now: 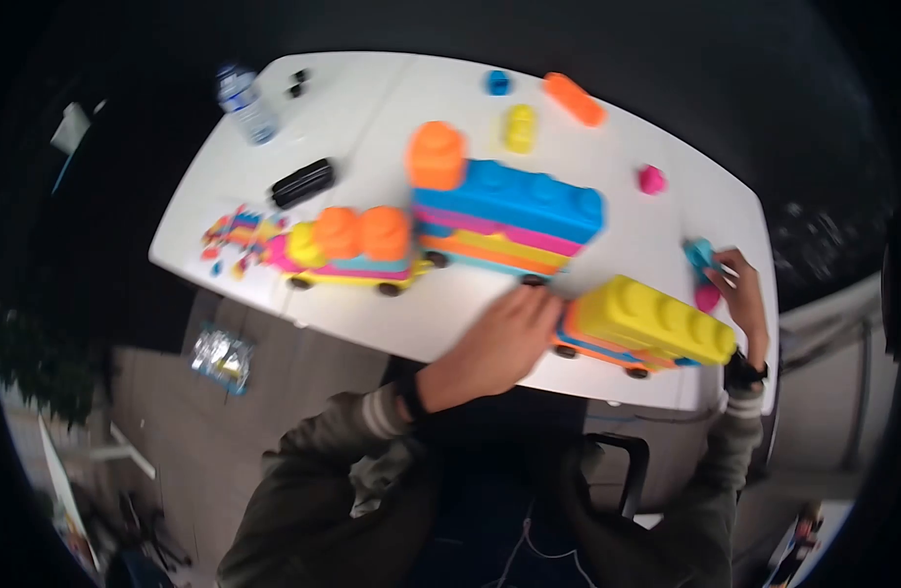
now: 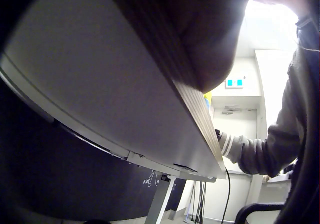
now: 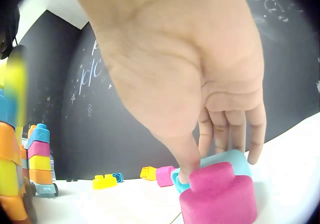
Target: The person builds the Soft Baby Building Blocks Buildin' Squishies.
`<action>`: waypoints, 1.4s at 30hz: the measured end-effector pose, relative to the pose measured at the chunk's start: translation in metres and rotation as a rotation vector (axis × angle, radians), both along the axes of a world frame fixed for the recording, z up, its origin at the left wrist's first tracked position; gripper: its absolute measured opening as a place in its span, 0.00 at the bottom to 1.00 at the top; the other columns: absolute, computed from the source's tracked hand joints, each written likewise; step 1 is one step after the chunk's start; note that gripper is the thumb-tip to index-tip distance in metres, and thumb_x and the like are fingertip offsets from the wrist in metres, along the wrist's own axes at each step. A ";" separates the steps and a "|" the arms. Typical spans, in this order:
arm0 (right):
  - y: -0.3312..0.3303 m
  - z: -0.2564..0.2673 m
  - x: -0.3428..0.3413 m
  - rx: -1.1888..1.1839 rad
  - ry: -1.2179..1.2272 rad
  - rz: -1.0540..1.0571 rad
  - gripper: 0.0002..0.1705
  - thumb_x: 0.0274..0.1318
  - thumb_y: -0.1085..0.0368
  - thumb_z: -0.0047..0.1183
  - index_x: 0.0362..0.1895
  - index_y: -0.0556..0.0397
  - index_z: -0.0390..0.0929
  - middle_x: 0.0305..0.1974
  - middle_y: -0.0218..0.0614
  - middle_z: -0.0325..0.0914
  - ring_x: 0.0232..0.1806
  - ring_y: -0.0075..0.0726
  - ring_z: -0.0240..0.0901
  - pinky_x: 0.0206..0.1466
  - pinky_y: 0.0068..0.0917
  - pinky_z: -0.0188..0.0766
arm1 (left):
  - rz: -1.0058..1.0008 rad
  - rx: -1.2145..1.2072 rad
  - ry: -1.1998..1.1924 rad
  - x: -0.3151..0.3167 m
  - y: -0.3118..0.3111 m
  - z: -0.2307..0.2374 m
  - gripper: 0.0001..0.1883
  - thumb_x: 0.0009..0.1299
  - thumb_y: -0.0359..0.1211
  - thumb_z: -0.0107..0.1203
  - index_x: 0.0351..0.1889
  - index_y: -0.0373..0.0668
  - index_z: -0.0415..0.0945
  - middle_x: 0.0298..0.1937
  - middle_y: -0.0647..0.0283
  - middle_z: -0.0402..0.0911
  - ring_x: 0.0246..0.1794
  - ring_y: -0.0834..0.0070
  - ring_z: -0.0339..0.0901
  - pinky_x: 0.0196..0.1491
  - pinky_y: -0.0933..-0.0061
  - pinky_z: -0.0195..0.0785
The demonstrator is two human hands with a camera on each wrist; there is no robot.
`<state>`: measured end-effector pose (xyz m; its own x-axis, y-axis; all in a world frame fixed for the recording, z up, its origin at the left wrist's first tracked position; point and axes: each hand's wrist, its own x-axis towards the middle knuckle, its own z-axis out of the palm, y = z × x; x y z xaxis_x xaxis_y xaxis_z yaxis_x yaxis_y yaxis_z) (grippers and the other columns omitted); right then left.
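Note:
My right hand [image 1: 744,294] pinches a light blue toy block [image 1: 700,253] at the table's right side, thumb on its near side and fingers behind it. A pink block [image 3: 218,196] stands right in front of it in the right wrist view. My left hand [image 1: 504,338] is at the near table edge, fingertips right at the rear end of a wheeled block wagon [image 1: 607,345] topped with yellow blocks [image 1: 656,318]. The left fingers are blurred and partly hidden, so I cannot tell whether they grip it. In the left wrist view that hand shows only as a dark shape.
A tall block wagon [image 1: 509,220] and a smaller one [image 1: 352,257] stand left on the white table [image 1: 372,118]. Loose blocks, including an orange one [image 1: 574,99], lie farther back. A black case [image 1: 303,183] and water bottle [image 1: 244,103] are at left.

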<state>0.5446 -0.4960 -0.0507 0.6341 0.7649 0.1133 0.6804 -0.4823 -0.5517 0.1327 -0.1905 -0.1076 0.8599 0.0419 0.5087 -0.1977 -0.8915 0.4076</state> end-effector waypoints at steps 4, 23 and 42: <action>0.010 0.008 -0.015 -0.041 0.026 -0.079 0.36 0.66 0.79 0.74 0.75 0.50 0.80 0.56 0.39 0.87 0.62 0.40 0.86 0.61 0.40 0.87 | 0.006 0.163 0.029 -0.003 0.002 0.005 0.18 0.74 0.28 0.60 0.60 0.26 0.81 0.61 0.47 0.79 0.63 0.49 0.77 0.73 0.52 0.71; 0.038 0.129 -0.137 0.276 0.064 -0.007 0.40 0.61 0.71 0.84 0.77 0.55 0.84 0.56 0.31 0.80 0.58 0.31 0.81 0.69 0.36 0.81 | -0.022 0.060 0.122 -0.002 0.002 0.015 0.14 0.77 0.27 0.59 0.56 0.25 0.81 0.58 0.46 0.79 0.61 0.47 0.77 0.69 0.52 0.73; 0.074 0.147 -0.219 0.255 -0.197 0.453 0.45 0.35 0.58 0.93 0.64 0.47 0.92 0.62 0.38 0.84 0.60 0.44 0.86 0.65 0.42 0.85 | -0.027 -0.125 0.095 0.001 0.001 0.018 0.13 0.80 0.24 0.58 0.59 0.29 0.75 0.52 0.42 0.78 0.55 0.41 0.77 0.61 0.46 0.74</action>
<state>0.3257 -0.4224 0.0967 0.1961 0.8891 0.4137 0.8909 0.0147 -0.4539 0.1338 -0.1895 -0.0896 0.9056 0.0756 0.4174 -0.1765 -0.8277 0.5327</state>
